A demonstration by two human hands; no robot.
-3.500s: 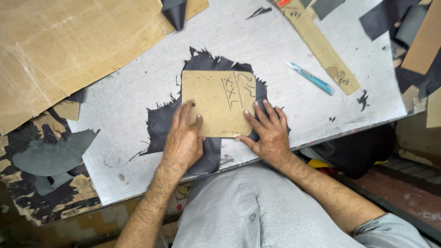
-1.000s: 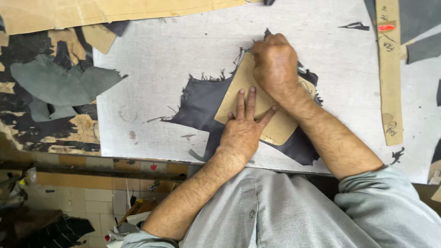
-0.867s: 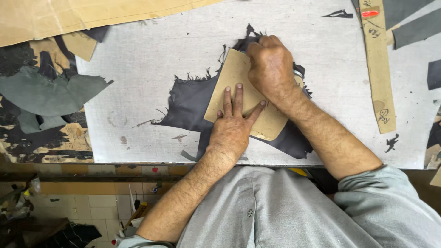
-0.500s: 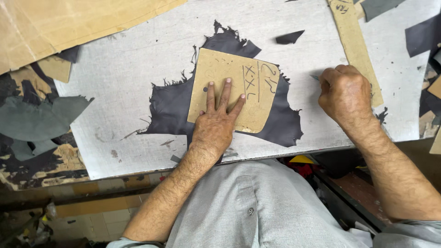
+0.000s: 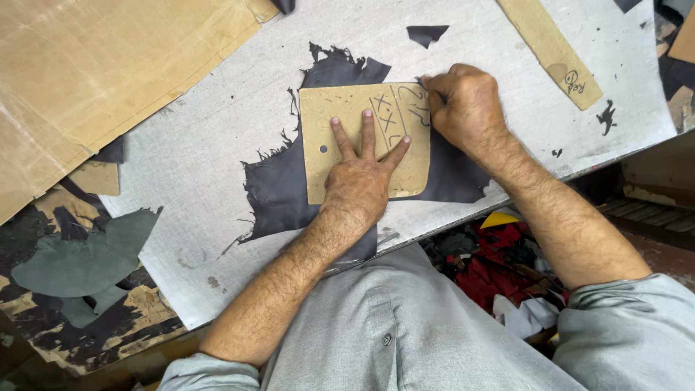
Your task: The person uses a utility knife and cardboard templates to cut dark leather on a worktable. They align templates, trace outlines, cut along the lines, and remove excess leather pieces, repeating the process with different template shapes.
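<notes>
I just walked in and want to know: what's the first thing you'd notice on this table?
In the middle of the grey table, a tan cardboard template lies on a ragged piece of dark leather. The left hand presses flat on the template with fingers spread, while the right hand is closed in a fist at its top right corner. A big sheet of brown cardboard fills the upper left.

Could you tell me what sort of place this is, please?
Probably a leather-cutting workshop: the left hand pins a cardboard pattern on dark leather, the right hand works at its edge, and offcuts lie beside the scored table.
</notes>
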